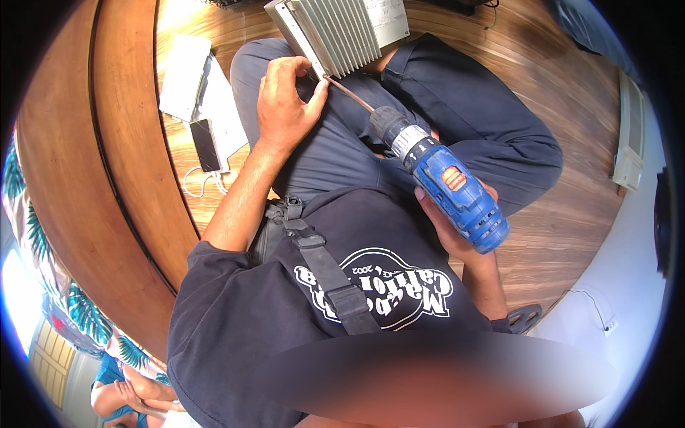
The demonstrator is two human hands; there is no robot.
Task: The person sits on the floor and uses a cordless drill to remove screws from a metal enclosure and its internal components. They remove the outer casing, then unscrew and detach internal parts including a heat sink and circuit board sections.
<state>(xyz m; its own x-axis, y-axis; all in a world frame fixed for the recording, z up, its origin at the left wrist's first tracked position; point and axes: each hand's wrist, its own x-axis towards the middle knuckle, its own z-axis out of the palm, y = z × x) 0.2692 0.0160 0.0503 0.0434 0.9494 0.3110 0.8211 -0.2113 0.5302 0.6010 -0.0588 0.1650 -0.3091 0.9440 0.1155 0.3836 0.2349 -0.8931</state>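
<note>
The person sits on a wooden floor with legs crossed, and a grey finned metal unit rests tilted on the lap. The right hand is closed around the handle of a blue cordless drill; the fingers wrap it from below and the grip is firm on the tool. From that grip the drill's grey chuck points up and to the left, and a long thin bit runs on from it to the lower corner of the finned unit, where its tip meets the metal edge.

The left hand sits just beside that tip, to its left. Its thumb and fingers are pinched together at the corner of the unit, close against the bit's end; whether they hold a small part there cannot be told, as the fingers hide the spot. The two hands are well apart, joined only by the length of the drill and bit between them.

Further left of the left hand, on the floor, lie a white box and a dark phone with a white cable beside it. A dark strap crosses the person's chest below both hands.
</note>
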